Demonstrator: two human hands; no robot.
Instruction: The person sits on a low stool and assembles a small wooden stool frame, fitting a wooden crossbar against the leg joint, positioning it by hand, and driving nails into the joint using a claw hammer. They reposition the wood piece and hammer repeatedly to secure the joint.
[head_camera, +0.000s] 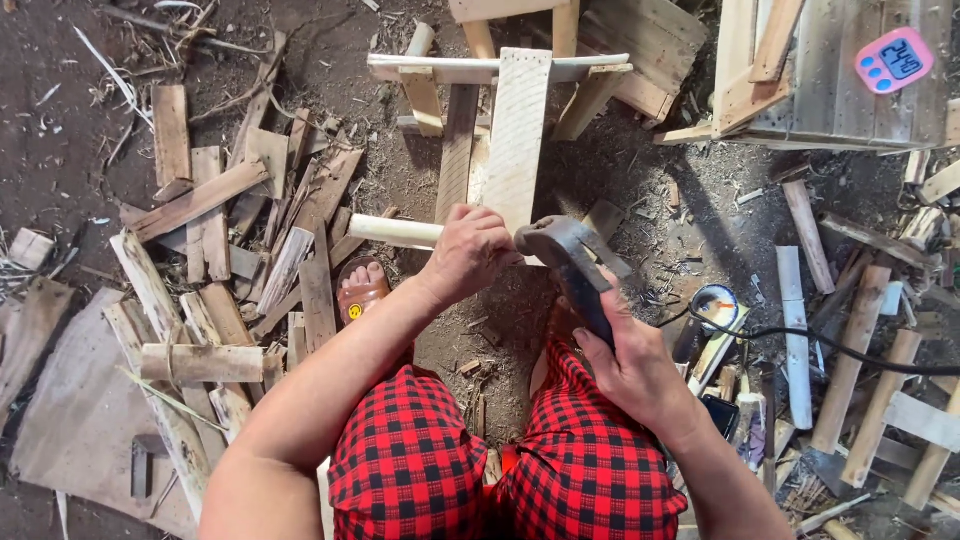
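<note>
My left hand (468, 252) is closed around a pale round wooden stick (392, 230) that lies across the near end of a light wooden plank (517, 135). My right hand (630, 365) grips the dark handle of a heavy chopping blade (565, 250), whose grey metal head sits just right of my left hand, close to the stick. The plank runs away from me onto a low wooden frame (500, 68). My knees in red and black checked trousers (500, 460) are below. A sandalled foot (361, 290) shows left of my left forearm.
Split boards and offcuts (230, 260) litter the dirt at left. At right lie more slats (850, 350), a black cable (830, 345), a small round tin (714, 305) and a wooden crate (840, 80) with a pink timer (894, 60) on it.
</note>
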